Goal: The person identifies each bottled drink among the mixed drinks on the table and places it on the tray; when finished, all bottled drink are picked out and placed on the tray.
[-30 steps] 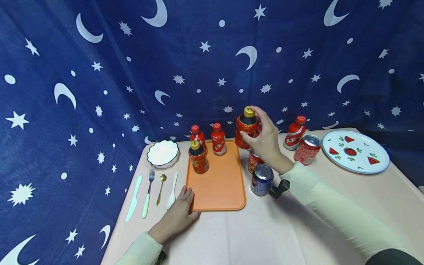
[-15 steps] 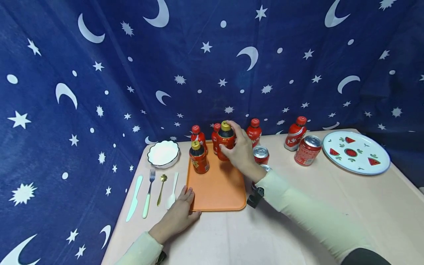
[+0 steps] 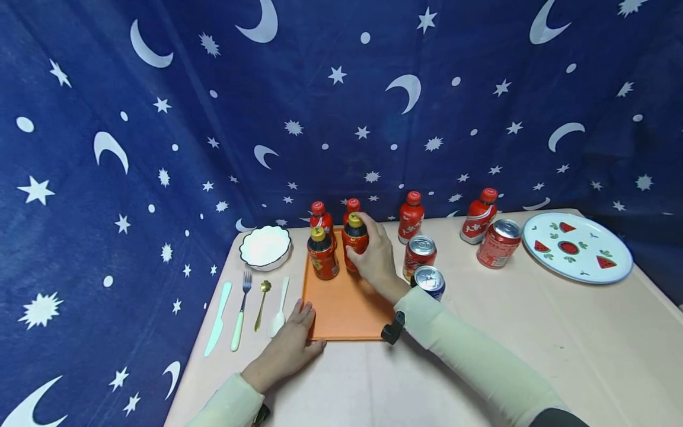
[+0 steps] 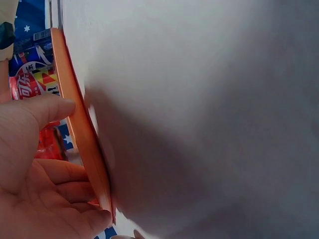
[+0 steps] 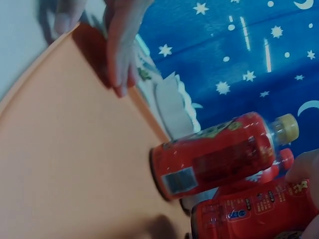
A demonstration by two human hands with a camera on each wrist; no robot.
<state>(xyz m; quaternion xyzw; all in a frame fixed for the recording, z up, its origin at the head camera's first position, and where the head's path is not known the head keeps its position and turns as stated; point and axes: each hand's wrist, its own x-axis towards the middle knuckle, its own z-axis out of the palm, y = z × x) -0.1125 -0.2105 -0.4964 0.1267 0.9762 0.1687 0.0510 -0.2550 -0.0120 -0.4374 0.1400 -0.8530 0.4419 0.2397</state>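
Note:
My right hand grips a yellow-capped drink bottle by its upper part, upright over the orange tray; whether its base touches the tray I cannot tell. Just left of it stands a matching yellow-capped bottle, also seen close up as the bottle in the right wrist view. Behind these two, a pair of smaller red-capped bottles, left bottle and right bottle, are partly hidden. My left hand rests at the tray's front-left corner, fingers along the side and thumb along the front rim.
Left of the tray lie a knife, fork, gold spoon and white spoon, below a scalloped bowl. Rightward stand a red can, blue can, red-capped bottles, another can and a plate.
My right hand has carried the yellow-capped bottle left from beside the cans, then lowered it over the tray next to its match. The left hand has stayed at the tray's corner.

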